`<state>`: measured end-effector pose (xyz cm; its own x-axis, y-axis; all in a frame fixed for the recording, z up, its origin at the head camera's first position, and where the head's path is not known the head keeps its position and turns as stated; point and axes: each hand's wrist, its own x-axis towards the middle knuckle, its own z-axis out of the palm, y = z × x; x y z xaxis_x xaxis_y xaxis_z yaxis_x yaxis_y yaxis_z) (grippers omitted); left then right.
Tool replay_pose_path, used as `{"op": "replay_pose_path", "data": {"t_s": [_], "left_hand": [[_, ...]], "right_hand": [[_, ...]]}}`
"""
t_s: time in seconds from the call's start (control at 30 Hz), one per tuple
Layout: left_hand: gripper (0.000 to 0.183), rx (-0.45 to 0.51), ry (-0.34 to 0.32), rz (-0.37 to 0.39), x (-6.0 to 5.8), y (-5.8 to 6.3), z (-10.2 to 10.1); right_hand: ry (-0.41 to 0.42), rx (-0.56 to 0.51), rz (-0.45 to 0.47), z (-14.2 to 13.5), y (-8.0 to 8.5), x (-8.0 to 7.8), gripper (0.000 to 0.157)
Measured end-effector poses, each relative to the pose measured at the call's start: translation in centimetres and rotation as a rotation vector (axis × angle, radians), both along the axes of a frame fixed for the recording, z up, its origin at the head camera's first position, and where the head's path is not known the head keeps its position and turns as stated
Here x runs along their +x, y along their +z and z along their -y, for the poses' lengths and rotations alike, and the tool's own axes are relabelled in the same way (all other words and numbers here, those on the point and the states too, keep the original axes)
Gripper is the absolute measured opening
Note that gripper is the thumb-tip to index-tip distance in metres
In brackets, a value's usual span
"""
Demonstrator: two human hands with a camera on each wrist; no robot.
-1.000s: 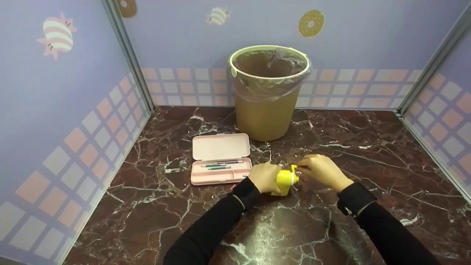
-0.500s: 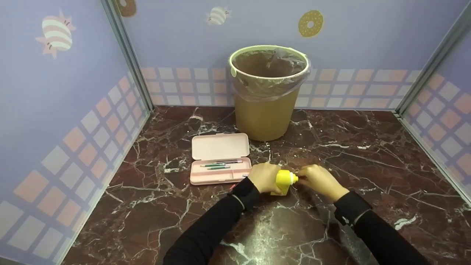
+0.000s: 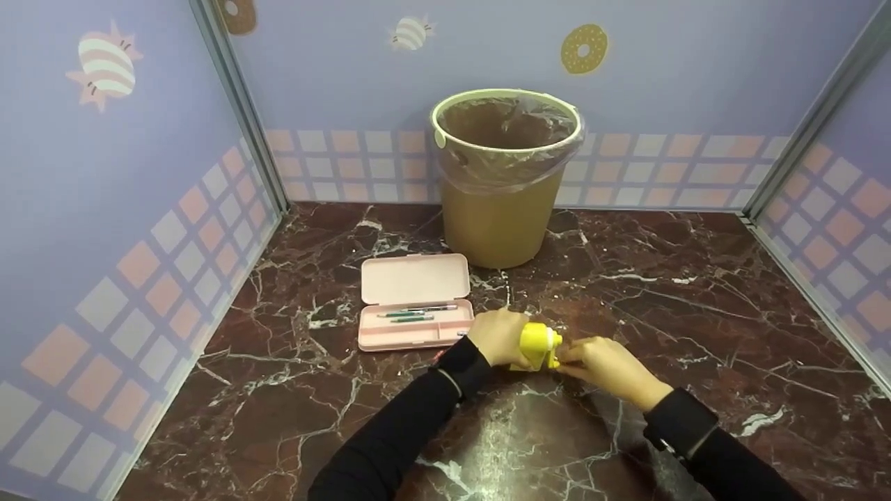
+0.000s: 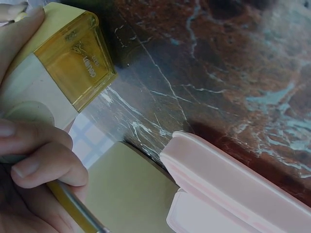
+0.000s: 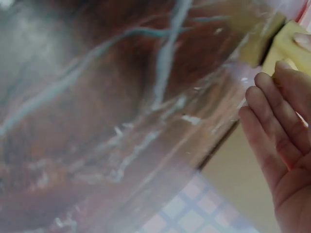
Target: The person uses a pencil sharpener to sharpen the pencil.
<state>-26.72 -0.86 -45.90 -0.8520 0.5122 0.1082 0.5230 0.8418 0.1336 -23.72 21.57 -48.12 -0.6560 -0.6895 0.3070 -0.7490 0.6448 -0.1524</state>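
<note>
A yellow crank pencil sharpener [image 3: 536, 341] stands on the marble table at the centre. My left hand [image 3: 498, 337] grips its body from the left, fingers curled. In the left wrist view the clear amber shavings drawer [image 4: 80, 63] shows, and a slim gold stick with a silvery end, like a pencil [image 4: 75, 206], sticks out under the curled fingers. My right hand [image 3: 605, 365] pinches the small crank handle [image 3: 554, 362] on the sharpener's right side, now pointing down. In the right wrist view thumb and index finger meet at the yellow body [image 5: 277, 53], the other fingers loosely extended.
An open pink pencil case [image 3: 415, 278] with several pencils [image 3: 414, 314] lies left of the sharpener. Behind stands a tan bin [image 3: 498, 223] with a clear liner. A red item [image 3: 438, 355] is partly hidden by the left sleeve. Patterned walls [image 3: 348, 69] enclose the table.
The crank handle has turned from pointing up to pointing down, and my right hand has moved down with it. My left hand and the sharpener's body have stayed in place.
</note>
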Motion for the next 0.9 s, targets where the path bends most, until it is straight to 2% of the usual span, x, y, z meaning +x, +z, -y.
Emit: {"op": "replay_pose_path", "data": {"t_s": [0.2, 0.5, 0.73, 0.9], "left_hand": [[0.05, 0.003, -0.02, 0.003, 0.0, -0.1, -0.2], [0.051, 0.007, -0.008, 0.02, 0.0, 0.0, -0.1], [0.05, 0.0, -0.009, 0.007, -0.1, -0.1, 0.1], [0.049, 0.006, -0.004, 0.022, -0.2, 0.0, 0.2]], "right_hand": [[0.014, 0.039, -0.016, -0.2, 1.2, 1.3, 0.006], [0.022, 0.022, -0.002, -0.3, 3.5, 2.4, 0.006], [0.02, 0.017, -0.057, -0.3, 5.2, 2.3, 0.016], [0.02, 0.005, -0.063, -0.4, 5.7, 1.8, 0.011]]}}
